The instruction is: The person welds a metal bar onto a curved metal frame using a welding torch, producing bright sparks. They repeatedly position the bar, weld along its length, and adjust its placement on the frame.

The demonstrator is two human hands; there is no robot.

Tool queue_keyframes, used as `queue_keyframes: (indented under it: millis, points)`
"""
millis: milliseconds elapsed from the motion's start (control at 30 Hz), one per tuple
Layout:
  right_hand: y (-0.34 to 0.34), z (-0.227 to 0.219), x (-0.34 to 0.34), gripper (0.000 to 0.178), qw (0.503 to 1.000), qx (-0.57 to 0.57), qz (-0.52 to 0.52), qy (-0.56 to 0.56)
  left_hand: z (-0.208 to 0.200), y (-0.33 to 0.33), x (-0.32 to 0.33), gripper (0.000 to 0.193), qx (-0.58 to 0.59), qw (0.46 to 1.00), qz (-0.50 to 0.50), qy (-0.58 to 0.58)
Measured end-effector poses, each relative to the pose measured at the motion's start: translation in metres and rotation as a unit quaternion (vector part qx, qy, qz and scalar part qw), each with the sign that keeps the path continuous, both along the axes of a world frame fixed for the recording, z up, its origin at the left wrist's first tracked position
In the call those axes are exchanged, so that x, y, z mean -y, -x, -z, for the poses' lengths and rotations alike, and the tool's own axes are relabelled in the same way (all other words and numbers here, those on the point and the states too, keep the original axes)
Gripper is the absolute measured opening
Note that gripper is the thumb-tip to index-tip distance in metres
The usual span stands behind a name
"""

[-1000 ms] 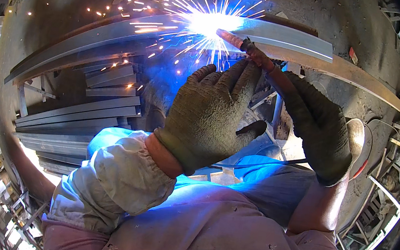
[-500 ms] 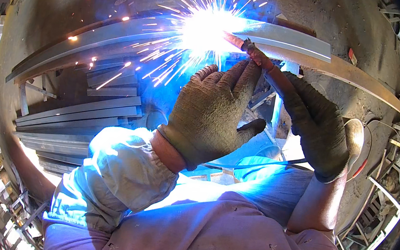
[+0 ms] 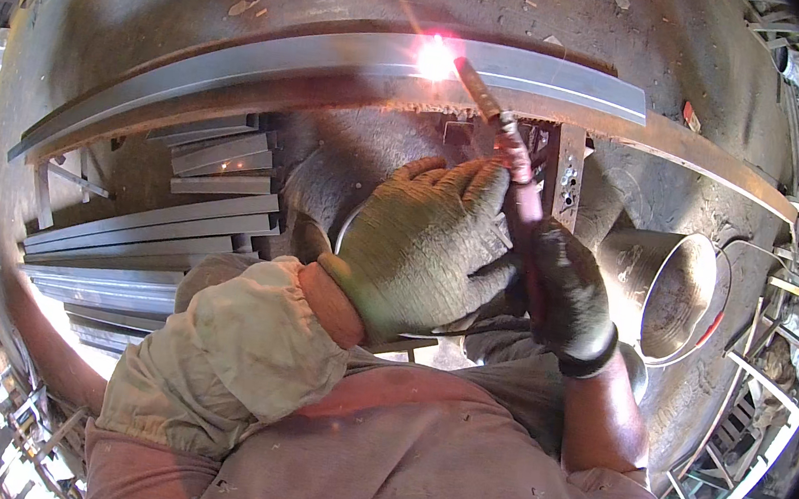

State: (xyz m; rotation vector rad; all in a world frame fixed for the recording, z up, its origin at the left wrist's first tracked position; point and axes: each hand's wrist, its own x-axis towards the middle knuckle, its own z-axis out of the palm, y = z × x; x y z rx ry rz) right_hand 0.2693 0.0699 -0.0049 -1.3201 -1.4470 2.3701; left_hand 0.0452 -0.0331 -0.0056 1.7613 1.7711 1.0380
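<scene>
My right hand [image 3: 571,287], in a dark work glove, is wrapped round the handle of a welding torch [image 3: 520,190]. The torch slants up to the left, its tip beside a bright pinkish glowing spot [image 3: 436,57] on a long grey steel profile [image 3: 283,58]. My gloved left hand [image 3: 425,248] is closed against the torch from the left, fingers at its neck and thumb close to the handle; some fingertips are hidden. Beneath the profile runs a rusty steel beam [image 3: 724,163], a support for it.
Several grey steel bars [image 3: 155,229] lie stacked on the left below the beam. A metal bucket [image 3: 678,296] lies at the right near my right arm, with a cable curving around it. White metal frames [image 3: 778,441] and clutter line the far right.
The bright blue-white arc and flying sparks have died down to a small glow. My right hand and the torch handle have moved down and left, making the torch steeper.
</scene>
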Motion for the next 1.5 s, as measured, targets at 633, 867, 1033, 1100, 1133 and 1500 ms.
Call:
queue_keyframes:
  millis: [633,867,1033,1100,1133,1500]
  points:
    - [0.033,0.053,0.017,0.050,0.940,0.070,-0.076,-0.326,-0.004,0.001,0.008,0.073,-0.051,0.946,-0.036,0.317]
    - [0.036,0.044,0.017,0.042,0.941,0.079,-0.078,-0.320,0.000,0.001,0.008,0.076,-0.053,0.949,-0.032,0.309]
    - [0.036,0.034,0.014,0.041,0.943,0.094,-0.086,-0.309,-0.004,-0.001,0.007,0.075,-0.047,0.951,-0.033,0.304]
    - [0.035,0.042,0.012,0.041,0.954,0.090,-0.080,-0.273,-0.002,0.000,0.006,0.075,-0.061,0.952,-0.020,0.298]
    - [0.034,0.048,0.011,0.045,0.943,0.102,-0.092,-0.304,0.000,0.000,0.006,0.075,-0.068,0.953,-0.015,0.295]
    - [0.034,0.043,0.009,0.038,0.940,0.097,-0.111,-0.307,0.004,0.001,0.009,0.067,-0.017,0.954,-0.029,0.299]
